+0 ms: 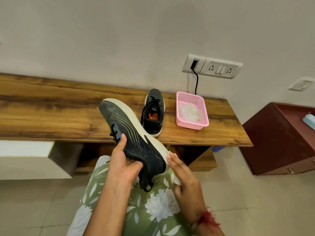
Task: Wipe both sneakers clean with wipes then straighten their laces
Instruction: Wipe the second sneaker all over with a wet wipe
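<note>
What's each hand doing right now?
Left hand: grips the raised sneaker at its collar.
Right hand: holds a wipe, pressed against that sneaker's heel.

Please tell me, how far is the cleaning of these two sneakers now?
Done: nothing looks plainly finished. In hand: the left hand grips one sneaker, and the right hand holds a wipe against its white sole near the heel. Left: the second sneaker stands on the bench, untouched, beside the pink basket of wipes; the laces of both are not yet straightened.
</note>
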Action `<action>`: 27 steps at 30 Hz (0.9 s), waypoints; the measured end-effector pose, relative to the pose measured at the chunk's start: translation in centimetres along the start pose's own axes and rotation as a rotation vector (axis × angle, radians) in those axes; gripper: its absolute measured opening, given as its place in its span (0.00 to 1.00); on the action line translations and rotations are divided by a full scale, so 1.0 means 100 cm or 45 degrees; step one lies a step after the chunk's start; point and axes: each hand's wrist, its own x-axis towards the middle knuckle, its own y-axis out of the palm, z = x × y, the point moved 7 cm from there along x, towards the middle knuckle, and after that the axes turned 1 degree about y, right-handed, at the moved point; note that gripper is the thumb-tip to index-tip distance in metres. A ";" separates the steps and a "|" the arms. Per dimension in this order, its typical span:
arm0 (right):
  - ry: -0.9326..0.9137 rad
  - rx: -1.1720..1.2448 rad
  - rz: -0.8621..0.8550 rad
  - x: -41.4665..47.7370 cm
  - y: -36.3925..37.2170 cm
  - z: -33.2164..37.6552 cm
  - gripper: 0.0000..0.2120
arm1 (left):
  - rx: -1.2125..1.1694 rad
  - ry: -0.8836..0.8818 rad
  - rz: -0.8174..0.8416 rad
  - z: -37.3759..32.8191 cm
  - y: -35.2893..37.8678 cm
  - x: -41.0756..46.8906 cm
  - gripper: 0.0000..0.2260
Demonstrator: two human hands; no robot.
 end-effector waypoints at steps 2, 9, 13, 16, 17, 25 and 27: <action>0.096 0.120 -0.173 0.012 -0.017 0.004 0.41 | 0.073 0.012 -0.033 0.003 0.003 -0.001 0.12; -0.145 0.182 0.108 0.153 -0.020 0.063 0.29 | 0.286 0.075 -0.129 0.010 0.005 -0.001 0.09; -0.168 0.017 0.276 0.214 -0.003 0.078 0.26 | 0.349 0.108 -0.159 0.006 0.004 -0.005 0.08; -0.203 -0.120 0.448 0.236 0.015 0.080 0.21 | 0.324 0.114 -0.107 0.003 0.006 -0.007 0.08; -0.219 -0.169 0.504 0.238 0.022 0.080 0.20 | 0.319 0.112 -0.080 0.001 0.007 -0.008 0.08; -0.248 -0.163 0.424 0.213 0.039 0.065 0.25 | 0.288 0.035 0.067 0.007 0.013 -0.007 0.16; -0.296 -0.221 0.449 0.198 0.046 0.060 0.28 | 0.225 0.027 0.107 0.006 0.015 -0.007 0.16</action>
